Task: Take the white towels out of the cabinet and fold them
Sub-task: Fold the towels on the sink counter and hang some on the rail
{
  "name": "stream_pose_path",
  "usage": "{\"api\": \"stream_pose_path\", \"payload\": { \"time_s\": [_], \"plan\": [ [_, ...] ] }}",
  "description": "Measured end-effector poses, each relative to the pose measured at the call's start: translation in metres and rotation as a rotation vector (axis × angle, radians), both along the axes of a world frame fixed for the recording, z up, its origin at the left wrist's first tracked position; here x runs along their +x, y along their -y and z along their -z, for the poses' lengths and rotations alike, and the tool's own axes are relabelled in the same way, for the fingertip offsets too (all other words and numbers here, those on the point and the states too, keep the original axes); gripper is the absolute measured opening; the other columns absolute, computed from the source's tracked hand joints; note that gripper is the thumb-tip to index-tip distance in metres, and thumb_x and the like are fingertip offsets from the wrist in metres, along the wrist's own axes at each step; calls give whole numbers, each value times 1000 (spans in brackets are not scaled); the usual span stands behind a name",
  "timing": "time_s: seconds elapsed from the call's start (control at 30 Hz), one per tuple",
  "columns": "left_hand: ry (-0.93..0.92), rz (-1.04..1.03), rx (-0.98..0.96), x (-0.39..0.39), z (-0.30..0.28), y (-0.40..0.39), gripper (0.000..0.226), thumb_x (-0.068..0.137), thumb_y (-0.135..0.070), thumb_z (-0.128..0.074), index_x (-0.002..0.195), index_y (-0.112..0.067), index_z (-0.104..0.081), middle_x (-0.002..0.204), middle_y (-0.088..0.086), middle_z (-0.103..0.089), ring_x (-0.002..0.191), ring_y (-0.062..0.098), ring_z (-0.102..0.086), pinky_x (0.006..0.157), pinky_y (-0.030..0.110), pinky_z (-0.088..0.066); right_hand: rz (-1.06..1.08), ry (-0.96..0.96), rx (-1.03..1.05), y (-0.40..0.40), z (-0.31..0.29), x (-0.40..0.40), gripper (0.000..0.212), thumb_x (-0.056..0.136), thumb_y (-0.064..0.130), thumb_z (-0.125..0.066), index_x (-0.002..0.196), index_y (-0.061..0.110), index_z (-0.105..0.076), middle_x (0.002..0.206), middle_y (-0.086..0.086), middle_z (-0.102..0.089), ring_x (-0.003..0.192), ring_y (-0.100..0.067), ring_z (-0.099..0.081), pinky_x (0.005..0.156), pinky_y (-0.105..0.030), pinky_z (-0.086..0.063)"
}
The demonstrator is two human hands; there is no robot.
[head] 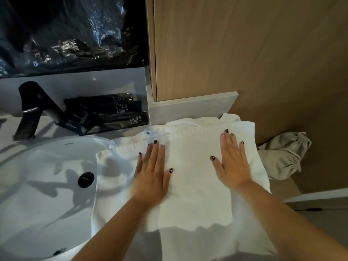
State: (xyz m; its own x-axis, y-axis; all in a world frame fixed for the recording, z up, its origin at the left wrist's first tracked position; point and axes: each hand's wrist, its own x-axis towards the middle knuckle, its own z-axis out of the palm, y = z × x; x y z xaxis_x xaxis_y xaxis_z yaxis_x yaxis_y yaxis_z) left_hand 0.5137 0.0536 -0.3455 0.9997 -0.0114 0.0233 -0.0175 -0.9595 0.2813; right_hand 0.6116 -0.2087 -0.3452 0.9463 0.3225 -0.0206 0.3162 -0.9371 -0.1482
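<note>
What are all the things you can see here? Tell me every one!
white towel: one on top, white, spread on the counter right of the sink, more white towel bunched behind it
sink: one, white, left
drain: one, black, in the sink
faucet: one, black, behind the sink
packets: several, black, lying beside the faucet
plastic bag: one, black and shiny, top left
wood panel: one, light brown, top right
cloth bag: one, grey, right of the towel
left hand: one, flat on the towel
right hand: one, flat on the towel
</note>
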Motion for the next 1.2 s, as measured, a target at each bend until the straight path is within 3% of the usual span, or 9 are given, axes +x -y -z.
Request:
{"api": "stream_pose_path", "payload": {
  "time_s": [0.1,0.23,0.4,0.5,0.57,0.7,0.83,1.03,1.2],
  "plan": [
    [1,-67,-21,-20,-4,20,68,99,-37,-18,155,-3,-4,164,13,0,152,31,3,123,47,-3,32,-23,79,-21,-11,-26,71,94,34,-22,156,8,3,164,-8,9,151,-23,12,122,-51,-1],
    [-12,16,8,-67,8,53,68,96,-34,-34,151,4,-23,160,19,-20,149,30,-10,114,47,-13,-301,-19,62,-50,8,-101,66,97,30,-32,156,7,-12,164,-10,-7,151,-29,-8,118,-52,-16],
    [-96,64,119,-70,9,47,71,96,-41,-16,154,-2,-8,163,14,4,150,34,5,119,47,-3,-392,-140,-143,-29,2,-91,66,102,50,-16,154,22,12,162,5,19,150,-20,18,122,-51,1],
    [-89,20,70,-69,-1,55,70,93,-36,-17,152,2,-20,161,19,-8,149,37,-6,122,51,-10,-407,-253,40,-8,-14,-88,63,104,43,-23,157,24,6,161,9,21,147,-11,25,121,-39,10],
    [-65,-18,20,-71,-6,66,69,93,-33,-18,151,5,-22,160,22,-13,147,40,-13,119,55,-19,-314,-267,336,14,-32,-99,57,104,33,-32,156,22,-15,162,13,-1,149,-5,11,122,-29,3],
    [-102,79,-27,-72,-3,107,70,96,-43,-6,154,-6,9,161,14,20,149,33,17,123,51,-2,170,-6,810,71,-43,-136,47,98,5,-52,137,30,-47,143,17,-46,139,1,-34,112,-16,-29],
    [-90,334,16,-70,7,153,66,102,-43,-25,158,-12,-9,165,11,3,152,32,3,122,51,-4,746,-289,1261,105,-38,-162,29,101,7,-47,111,29,-65,101,14,-71,98,-3,-66,70,-11,-51],
    [-91,348,132,-65,21,161,66,97,-53,10,155,-22,5,164,1,11,149,16,21,122,44,10,670,-592,1315,114,-39,-176,25,98,3,-54,117,13,-65,94,1,-74,85,-12,-68,67,-12,-50],
    [-104,347,118,-65,17,162,66,97,-45,-1,158,-22,-6,165,2,2,152,19,10,124,45,2,256,-453,561,105,-41,-172,31,88,19,-53,117,25,-60,111,10,-55,112,-21,-46,94,-26,-34]
  ]
}}
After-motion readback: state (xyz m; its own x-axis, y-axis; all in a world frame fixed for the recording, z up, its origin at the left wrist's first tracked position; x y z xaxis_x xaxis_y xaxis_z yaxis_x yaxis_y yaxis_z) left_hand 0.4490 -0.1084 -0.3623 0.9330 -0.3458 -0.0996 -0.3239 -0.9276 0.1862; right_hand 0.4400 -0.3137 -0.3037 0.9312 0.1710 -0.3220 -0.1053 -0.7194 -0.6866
